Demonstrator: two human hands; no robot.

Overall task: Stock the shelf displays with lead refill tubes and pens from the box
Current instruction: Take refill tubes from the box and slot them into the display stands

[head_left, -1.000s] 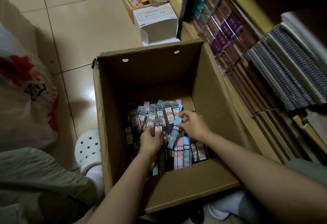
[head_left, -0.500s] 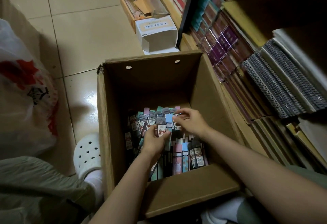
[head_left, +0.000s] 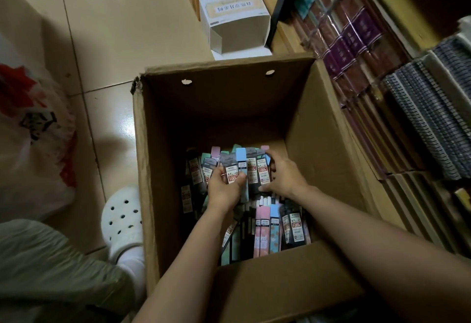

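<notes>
Head view, looking straight down into an open cardboard box (head_left: 163, 169) on the tiled floor (head_left: 114, 29). Both hands are inside. The left hand (head_left: 224, 190) is clenched around a fanned bunch of lead refill tubes (head_left: 251, 167), thumb across a dark tube with a red-and-white label, a blue-capped tube right beside it. The right hand (head_left: 283, 177) grasps the same bunch from the other side, fingers curled over the pink-capped end and thumb low against the labels. The bunch sits just above the heap, near the middle of the box. More loose tubes (head_left: 277, 228) lie on the box bottom, pink, blue and dark ones near the front wall, others stacked along the left wall. Whether any are pens, I cannot tell. Beside the box, on the right, shelves hold wrapped purple notebooks (head_left: 356, 34) and spiral-bound notebooks (head_left: 428, 118). Behind it stands a white carton (head_left: 237, 24). On the left, a white clog (head_left: 122, 218) and a plastic bag (head_left: 33, 131).
</notes>
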